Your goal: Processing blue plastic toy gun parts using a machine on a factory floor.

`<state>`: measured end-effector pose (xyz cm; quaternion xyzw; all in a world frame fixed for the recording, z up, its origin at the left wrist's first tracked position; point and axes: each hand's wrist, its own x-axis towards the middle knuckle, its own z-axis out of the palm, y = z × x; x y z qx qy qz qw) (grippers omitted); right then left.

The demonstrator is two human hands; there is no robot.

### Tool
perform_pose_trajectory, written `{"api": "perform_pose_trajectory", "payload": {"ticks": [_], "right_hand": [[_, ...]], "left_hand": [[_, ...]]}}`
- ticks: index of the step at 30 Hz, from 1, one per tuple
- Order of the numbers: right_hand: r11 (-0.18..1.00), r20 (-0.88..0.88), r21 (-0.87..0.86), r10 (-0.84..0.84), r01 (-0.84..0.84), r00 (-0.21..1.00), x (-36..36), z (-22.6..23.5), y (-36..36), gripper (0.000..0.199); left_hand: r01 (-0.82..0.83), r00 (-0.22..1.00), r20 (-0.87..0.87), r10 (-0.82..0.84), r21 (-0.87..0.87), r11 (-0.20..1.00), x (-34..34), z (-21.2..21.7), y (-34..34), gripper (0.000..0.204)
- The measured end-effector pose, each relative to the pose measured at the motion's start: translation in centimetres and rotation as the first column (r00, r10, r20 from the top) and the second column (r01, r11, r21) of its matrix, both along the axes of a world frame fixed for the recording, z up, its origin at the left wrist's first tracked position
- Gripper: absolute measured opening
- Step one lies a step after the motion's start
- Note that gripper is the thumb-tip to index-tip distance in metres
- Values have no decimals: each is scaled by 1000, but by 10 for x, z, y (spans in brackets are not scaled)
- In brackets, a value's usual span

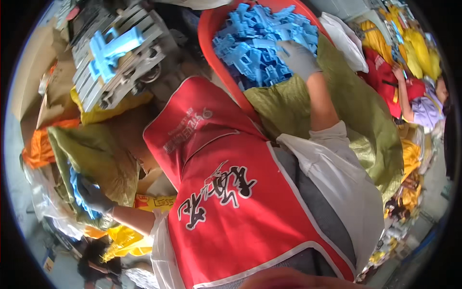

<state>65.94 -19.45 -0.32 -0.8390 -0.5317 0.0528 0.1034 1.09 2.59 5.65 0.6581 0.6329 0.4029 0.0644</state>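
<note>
Light-blue plastic toy gun pieces (257, 41) fill a large red tub (207, 45) ahead of me. My right hand (299, 58), in a grey glove, lies over the right side of this pile, its fingers stretched onto the pieces; nothing is seen lifted. Low on the left, my gloved left hand (94, 195) is at the mouth of an olive woven sack (103, 159), against more blue plastic (77, 185). Its fingers are dark and partly hidden. Blue toy gun pieces (115, 45) also lie on a grey slatted metal surface (86, 79) at the upper left.
Another olive woven sack (365, 125) drapes over the tub's near edge and down my right side. A red apron (231, 207) covers my lap. Cardboard (33, 72) and an orange bag (41, 147) stand at left. On the far right another person (423, 103) sits among yellow bags (416, 48).
</note>
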Motion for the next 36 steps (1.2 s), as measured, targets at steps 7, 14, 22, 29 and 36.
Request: {"api": "perform_pose_trajectory", "payload": {"ticks": [7,14,22,29,36], "right_hand": [[943,-14,-334,5,-9,1000,-14,-73,-9,46],[976,-191,-216,-43,1,981,-1,-34,-2,37],[969,-46,-116,-225,218,973,-13,9,13,52],[986,-58,-166,-34,24,998,22,-40,13,32],[912,-234,-407,-42,-59,971,1,-101,13,74]], "left_hand": [[75,957,-289,-3,236,969,65,20,-7,23],[127,884,-467,32,304,944,69,36,-23,21],[181,898,-436,-61,240,954,75,27,-28,19],[256,884,-450,-126,242,936,90,34,-35,18],[246,921,-350,-173,176,953,93,16,-36,24]]}}
